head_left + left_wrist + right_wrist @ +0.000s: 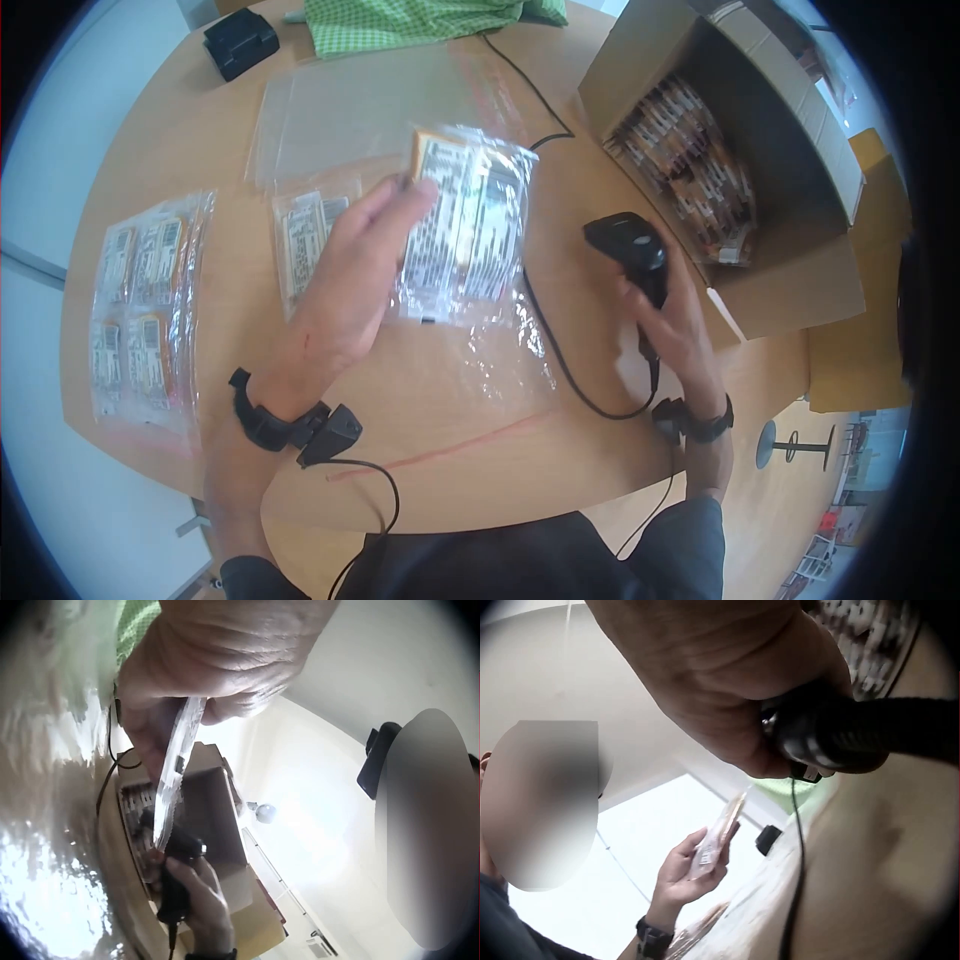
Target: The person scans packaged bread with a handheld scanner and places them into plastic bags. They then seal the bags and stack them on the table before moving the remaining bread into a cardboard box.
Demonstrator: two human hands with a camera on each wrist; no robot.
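My left hand (355, 265) pinches a clear plastic packet (465, 220) with barcoded white labels, held above the table; the left wrist view shows this packet (178, 761) edge-on beneath the hand (225, 656). In my right hand (675, 315) is a black handheld scanner (630, 245), gripped by its handle, its head towards the packet. The right wrist view has the fingers of that hand (735, 682) curled round the handle, with the cable (798, 862) hanging down. Under the left hand, another labelled packet (305, 235) lies on the table, partly covered.
Bagged packets (145, 310) lie at the table's left. Empty clear bags (350, 120) lie at the back, near a green checked cloth (420, 25) and a black device (240, 43). A cardboard box (790, 290) holding many packets (690, 165) stands right. The scanner's cable (560, 365) loops across the table.
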